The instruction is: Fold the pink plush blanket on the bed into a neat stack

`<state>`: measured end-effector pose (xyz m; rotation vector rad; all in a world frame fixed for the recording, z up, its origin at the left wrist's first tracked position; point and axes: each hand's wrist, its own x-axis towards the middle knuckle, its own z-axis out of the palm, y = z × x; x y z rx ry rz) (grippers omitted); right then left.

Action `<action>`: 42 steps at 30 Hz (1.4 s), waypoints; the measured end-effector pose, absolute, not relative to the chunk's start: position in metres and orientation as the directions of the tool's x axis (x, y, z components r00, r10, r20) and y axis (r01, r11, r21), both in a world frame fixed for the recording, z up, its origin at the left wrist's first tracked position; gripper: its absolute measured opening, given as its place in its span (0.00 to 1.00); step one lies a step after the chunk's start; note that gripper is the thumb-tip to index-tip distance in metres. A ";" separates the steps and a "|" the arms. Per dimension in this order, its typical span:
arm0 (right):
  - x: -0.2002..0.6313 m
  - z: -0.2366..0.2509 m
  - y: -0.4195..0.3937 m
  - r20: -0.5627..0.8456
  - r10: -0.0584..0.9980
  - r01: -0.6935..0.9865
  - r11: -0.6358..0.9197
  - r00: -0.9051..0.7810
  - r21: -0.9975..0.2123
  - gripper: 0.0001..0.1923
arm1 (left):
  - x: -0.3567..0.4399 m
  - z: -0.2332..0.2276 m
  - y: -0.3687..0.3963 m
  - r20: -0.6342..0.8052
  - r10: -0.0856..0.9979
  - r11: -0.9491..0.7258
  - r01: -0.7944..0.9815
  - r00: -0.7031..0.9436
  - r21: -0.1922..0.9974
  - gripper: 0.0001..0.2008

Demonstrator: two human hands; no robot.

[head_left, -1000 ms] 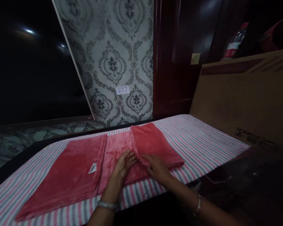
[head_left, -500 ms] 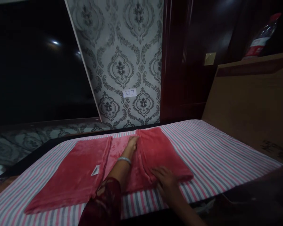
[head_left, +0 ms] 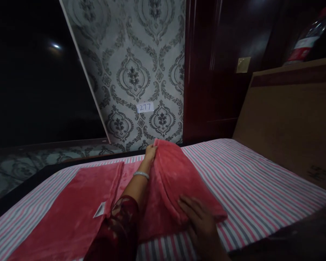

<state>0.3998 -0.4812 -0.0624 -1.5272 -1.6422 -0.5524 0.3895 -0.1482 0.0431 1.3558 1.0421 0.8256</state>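
A red plush blanket (head_left: 78, 206) lies partly folded on a pink, grey and white striped sheet (head_left: 250, 185). Its left part lies flat with a small white label (head_left: 99, 209) on it. The right folded flap (head_left: 176, 177) is raised off the surface. My left hand (head_left: 151, 152) grips the flap's far corner, arm stretched across the blanket, a silver bracelet on the wrist. My right hand (head_left: 199, 217) holds the flap's near edge, fingers on top of the cloth.
A patterned grey wallpaper panel with a "277" tag (head_left: 145, 107) stands behind. Dark wood panelling (head_left: 212, 72) is at the back right. A large cardboard sheet (head_left: 290, 119) leans along the right side, with a plastic bottle (head_left: 304, 40) above it.
My left hand reached from the near fold to the flap's far corner and lifted it. My right hand slid to the flap's near edge. The flap has risen off the blanket.
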 end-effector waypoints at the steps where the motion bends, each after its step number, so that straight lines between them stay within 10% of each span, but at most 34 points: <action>1: 0.395 -0.058 -0.480 0.786 0.616 0.961 0.188 0.045 -0.203 0.36 | 0.384 0.044 -0.145 -0.126 0.928 0.084 0.130 0.352 0.988 0.17; 11: 0.346 -0.057 -0.456 0.755 0.653 0.944 0.211 0.055 -0.252 0.29 | 0.326 0.014 -0.138 -0.289 0.892 0.184 0.305 0.348 0.934 0.18; 31: 0.317 -0.045 -0.433 0.734 0.675 0.916 0.336 -0.071 -0.221 0.24 | 0.299 0.009 -0.105 -0.109 0.981 0.039 0.382 0.163 0.923 0.18; 42: 0.309 -0.032 -0.449 0.472 0.874 0.884 0.306 -0.114 -0.354 0.14 | 0.284 0.024 -0.136 0.091 0.965 -0.195 0.438 0.247 0.878 0.21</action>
